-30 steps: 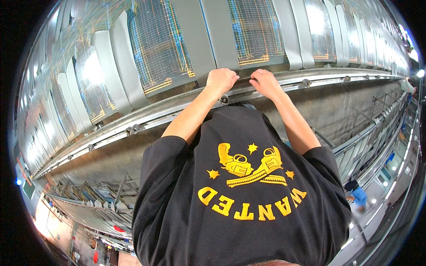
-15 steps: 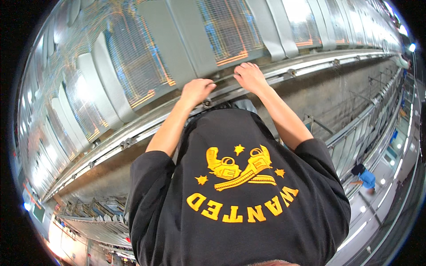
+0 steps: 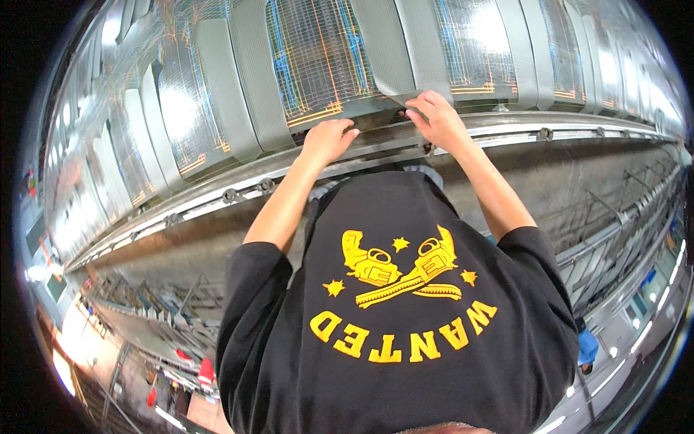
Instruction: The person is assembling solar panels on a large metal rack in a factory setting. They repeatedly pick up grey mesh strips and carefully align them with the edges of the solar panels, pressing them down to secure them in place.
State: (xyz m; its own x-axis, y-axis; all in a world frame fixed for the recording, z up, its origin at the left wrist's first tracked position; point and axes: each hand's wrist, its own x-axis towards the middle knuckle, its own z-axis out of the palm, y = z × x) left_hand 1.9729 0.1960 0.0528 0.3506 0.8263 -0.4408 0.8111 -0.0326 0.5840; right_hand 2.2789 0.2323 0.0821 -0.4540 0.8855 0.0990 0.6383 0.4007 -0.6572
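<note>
Both my hands reach forward to the near edge of a long panel-covered surface. My left hand (image 3: 329,142) hovers just off the edge of a dark printed panel (image 3: 318,61), its fingers bent and the thumb apart, with nothing visible in it. To the right, the bent fingers of my right hand (image 3: 438,123) close at the near end of a grey strip (image 3: 394,54). That end curls up a little; the exact grip of the fingertips is partly hidden. Directly below both hands runs a metal rail (image 3: 383,154).
More grey strips (image 3: 226,87) and glossy panels lie side by side along the surface. Clamp-like fittings (image 3: 546,134) sit on the rail. Beneath it is a brownish metal side (image 3: 578,166). A person in blue (image 3: 587,349) is far off at lower right.
My view and body have shifted left along the rail, so the strips and fittings appear farther right. My hands have spread slightly, and the right one is now at a grey strip's end.
</note>
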